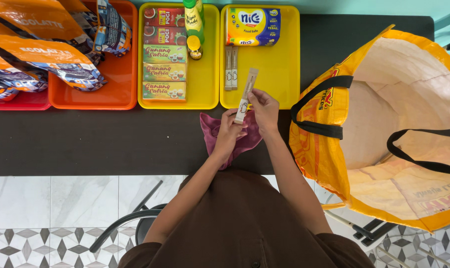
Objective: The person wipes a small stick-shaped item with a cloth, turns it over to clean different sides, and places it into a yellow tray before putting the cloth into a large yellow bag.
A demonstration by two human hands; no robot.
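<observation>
Both hands pinch one slim sachet stick [246, 96] over the black table [86, 144]: the left hand [230, 131] grips its lower end against a purple cloth [212, 130], the right hand [264, 110] steadies its side. Wiping probably goes best with a light hold, so the stick does not crease. Two more sticks [230, 67] lie in the right yellow tray [284, 74]; five tea boxes [164, 53] and two bottles [194, 30] fill the middle yellow tray [207, 74]; one yellow bag [384, 129] gapes at the right

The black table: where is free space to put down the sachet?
The black table is bare in front of the orange tray, left of the purple cloth. The right yellow tray is bare on its right half. The middle yellow tray is crowded with tea boxes.
</observation>
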